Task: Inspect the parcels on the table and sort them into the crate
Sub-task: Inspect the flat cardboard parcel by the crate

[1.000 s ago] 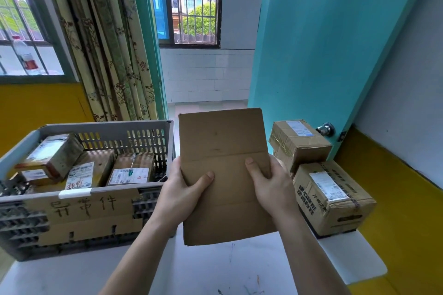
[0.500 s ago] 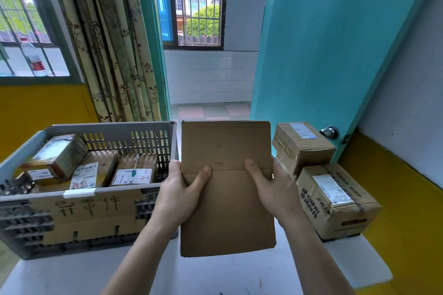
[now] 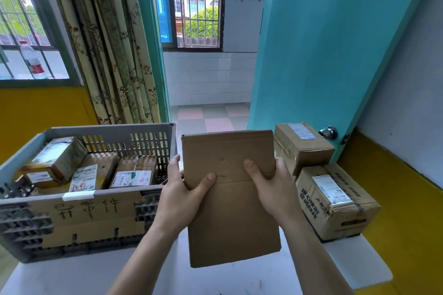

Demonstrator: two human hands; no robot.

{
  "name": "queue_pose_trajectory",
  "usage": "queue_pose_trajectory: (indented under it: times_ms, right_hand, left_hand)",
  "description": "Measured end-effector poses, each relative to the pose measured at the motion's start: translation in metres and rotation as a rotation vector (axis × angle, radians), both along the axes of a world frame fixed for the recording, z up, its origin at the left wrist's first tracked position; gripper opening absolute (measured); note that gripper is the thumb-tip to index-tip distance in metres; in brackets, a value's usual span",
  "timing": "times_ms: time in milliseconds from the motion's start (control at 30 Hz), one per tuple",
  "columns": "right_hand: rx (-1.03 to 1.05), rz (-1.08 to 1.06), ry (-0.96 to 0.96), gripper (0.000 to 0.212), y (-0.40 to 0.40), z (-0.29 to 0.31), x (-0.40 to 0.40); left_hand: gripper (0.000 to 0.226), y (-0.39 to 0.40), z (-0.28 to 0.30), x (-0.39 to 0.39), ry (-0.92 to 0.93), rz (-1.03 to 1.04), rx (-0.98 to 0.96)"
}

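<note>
Both hands are holding a flat cardboard parcel (image 3: 230,201) upright above the desk (image 3: 354,263) middle: left hand (image 3: 178,199) and right hand (image 3: 275,189) fingers are clamping its side edges. Grey crate (image 3: 148,134) is sitting at the desk's left edge.

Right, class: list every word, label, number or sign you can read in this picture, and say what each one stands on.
"异常件", handwritten: cardboard sign on the front of the grey crate.
Bold black printed characters: side of the near box on the table; too blurred to read.
White shipping labels: parcels in the crate and the far box; print too small.
Flat cardboard parcel held by both hands: no text on the side shown.
</note>
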State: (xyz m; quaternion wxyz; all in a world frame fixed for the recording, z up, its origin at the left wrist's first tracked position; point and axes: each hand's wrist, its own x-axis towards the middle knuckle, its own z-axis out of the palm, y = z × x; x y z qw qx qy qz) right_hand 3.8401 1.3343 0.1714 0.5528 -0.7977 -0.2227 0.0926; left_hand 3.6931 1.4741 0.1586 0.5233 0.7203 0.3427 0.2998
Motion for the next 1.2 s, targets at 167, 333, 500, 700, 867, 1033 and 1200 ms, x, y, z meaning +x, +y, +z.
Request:
queue_pose_trajectory:
  times_ms: [167,333,500,700,867,1033,1200]
  right_hand:
    - [0.002,-0.008,-0.051,0.041,-0.002,-0.003,-0.003]
    - [0.011,-0.001,-0.004,0.048,-0.003,0.0,0.0]
    - [0.017,0.002,-0.018,0.043,-0.009,0.001,0.001]
    - [0.071,-0.001,-0.01,0.046,-0.009,-0.006,-0.006]
    - [0.079,-0.012,-0.038,0.046,-0.009,0.005,-0.006]
    - [0.077,-0.028,-0.076,0.042,-0.015,0.008,-0.005]
    - [0.091,-0.005,-0.051,0.058,-0.015,0.008,-0.01]
  left_hand:
    - [0.025,-0.001,0.007,0.001,-0.012,0.04,0.058]
    - [0.025,-0.001,0.01,0.001,0.016,0.007,0.104]
    - [0.02,0.001,0.011,0.001,0.002,-0.036,0.045]
    - [0.034,-0.001,0.024,0.004,0.005,-0.002,0.076]
    - [0.041,-0.003,0.018,0.0,0.003,-0.004,0.093]
    - [0.057,-0.005,0.024,0.002,-0.065,-0.078,0.023]
    - [0.075,-0.006,0.035,0.007,0.002,-0.004,-0.01]
